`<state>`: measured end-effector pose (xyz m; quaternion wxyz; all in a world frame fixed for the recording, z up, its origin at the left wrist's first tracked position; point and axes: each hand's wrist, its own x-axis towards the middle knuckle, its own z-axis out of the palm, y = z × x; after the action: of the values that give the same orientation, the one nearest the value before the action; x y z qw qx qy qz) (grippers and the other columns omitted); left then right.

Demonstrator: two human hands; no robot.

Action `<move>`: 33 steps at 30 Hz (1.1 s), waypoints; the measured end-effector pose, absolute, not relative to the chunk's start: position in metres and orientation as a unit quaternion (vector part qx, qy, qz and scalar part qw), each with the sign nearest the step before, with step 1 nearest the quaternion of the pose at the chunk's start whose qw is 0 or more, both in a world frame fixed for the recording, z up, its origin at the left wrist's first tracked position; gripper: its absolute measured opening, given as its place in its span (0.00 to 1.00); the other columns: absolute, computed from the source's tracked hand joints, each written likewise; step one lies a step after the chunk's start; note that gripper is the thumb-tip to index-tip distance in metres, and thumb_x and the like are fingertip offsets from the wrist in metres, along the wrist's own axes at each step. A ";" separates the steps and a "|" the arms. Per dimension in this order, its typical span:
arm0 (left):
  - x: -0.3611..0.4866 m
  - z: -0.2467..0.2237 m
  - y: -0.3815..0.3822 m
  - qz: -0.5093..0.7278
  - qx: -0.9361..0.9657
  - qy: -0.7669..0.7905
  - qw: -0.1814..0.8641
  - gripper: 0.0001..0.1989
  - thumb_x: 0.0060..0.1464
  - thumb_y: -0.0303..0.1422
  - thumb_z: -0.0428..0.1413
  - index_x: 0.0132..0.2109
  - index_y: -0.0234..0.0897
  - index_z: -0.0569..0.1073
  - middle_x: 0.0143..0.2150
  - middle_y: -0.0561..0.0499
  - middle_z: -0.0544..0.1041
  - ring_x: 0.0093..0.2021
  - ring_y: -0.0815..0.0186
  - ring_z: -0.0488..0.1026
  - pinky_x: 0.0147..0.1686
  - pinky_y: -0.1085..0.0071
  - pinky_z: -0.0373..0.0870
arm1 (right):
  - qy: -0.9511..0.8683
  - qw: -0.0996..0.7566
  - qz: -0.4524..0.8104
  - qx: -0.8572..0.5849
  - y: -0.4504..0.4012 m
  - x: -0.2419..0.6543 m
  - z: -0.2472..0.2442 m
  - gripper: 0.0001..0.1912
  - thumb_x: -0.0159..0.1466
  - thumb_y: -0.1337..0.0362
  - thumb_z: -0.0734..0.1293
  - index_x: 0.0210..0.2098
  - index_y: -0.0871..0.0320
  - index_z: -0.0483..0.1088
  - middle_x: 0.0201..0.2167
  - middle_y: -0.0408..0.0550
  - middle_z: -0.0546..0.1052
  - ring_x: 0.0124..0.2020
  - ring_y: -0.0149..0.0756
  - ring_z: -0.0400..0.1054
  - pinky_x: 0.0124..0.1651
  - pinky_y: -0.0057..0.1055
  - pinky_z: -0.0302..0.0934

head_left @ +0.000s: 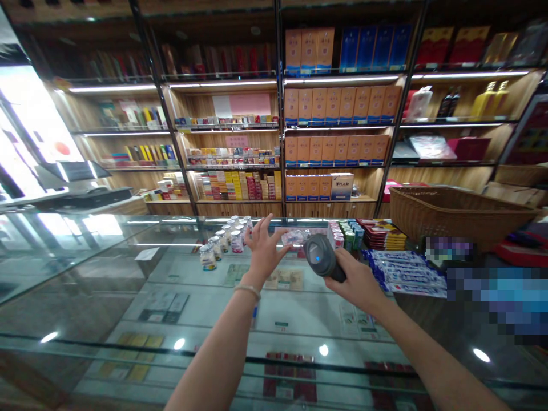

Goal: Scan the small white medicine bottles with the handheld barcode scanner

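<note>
My right hand (357, 279) is wrapped round the handle of a dark grey barcode scanner (320, 256), which shows a small blue light. My left hand (264, 248) is held over the glass counter with its fingers spread. Just right of its thumb is a small clear plastic item (294, 237); I cannot tell whether they touch. Left of this hand, several small white containers with pale lids (208, 258) stand in rows on the glass. Beyond the scanner, rows of small red-and-white and green packs (347, 235) stand close together.
The glass display counter (192, 302) has packs inside it. At right are blue-and-white packets (409, 271), stacked red and yellow packs (383, 233) and a wicker basket (458, 214). Shelves behind hold many orange boxes (325, 105). A monitor (75, 171) stands at far left.
</note>
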<state>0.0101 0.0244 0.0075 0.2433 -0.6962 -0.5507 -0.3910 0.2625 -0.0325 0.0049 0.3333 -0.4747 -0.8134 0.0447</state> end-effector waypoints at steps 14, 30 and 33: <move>0.009 0.005 0.026 -0.389 -0.691 -0.555 0.251 0.20 0.50 0.44 0.68 0.50 0.51 0.80 0.71 0.41 0.63 0.70 0.44 0.58 0.67 0.37 0.43 | -0.744 0.366 0.301 -0.471 -0.043 0.262 0.016 0.20 0.60 0.60 0.65 0.52 0.56 0.70 0.33 0.45 0.80 0.23 0.34 0.72 0.27 0.28 0.65; 0.010 0.002 0.029 -0.384 -0.683 -0.566 0.258 0.17 0.53 0.42 0.66 0.50 0.51 0.80 0.71 0.41 0.63 0.70 0.44 0.59 0.67 0.38 0.43 | -0.756 0.344 0.210 -0.515 -0.048 0.251 0.010 0.22 0.56 0.62 0.68 0.51 0.56 0.71 0.39 0.51 0.83 0.43 0.49 0.77 0.41 0.34 0.66; 0.010 0.002 0.029 -0.384 -0.687 -0.561 0.256 0.16 0.54 0.43 0.65 0.50 0.51 0.80 0.71 0.41 0.63 0.70 0.44 0.58 0.67 0.37 0.43 | -0.755 0.353 0.211 -0.511 -0.048 0.251 0.010 0.24 0.56 0.63 0.67 0.53 0.57 0.71 0.40 0.51 0.83 0.43 0.49 0.77 0.42 0.35 0.66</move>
<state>0.0096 0.0287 0.0016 0.2563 -0.6875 -0.5608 -0.3837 0.2512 -0.0482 0.0104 0.3525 -0.5106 -0.7552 0.2113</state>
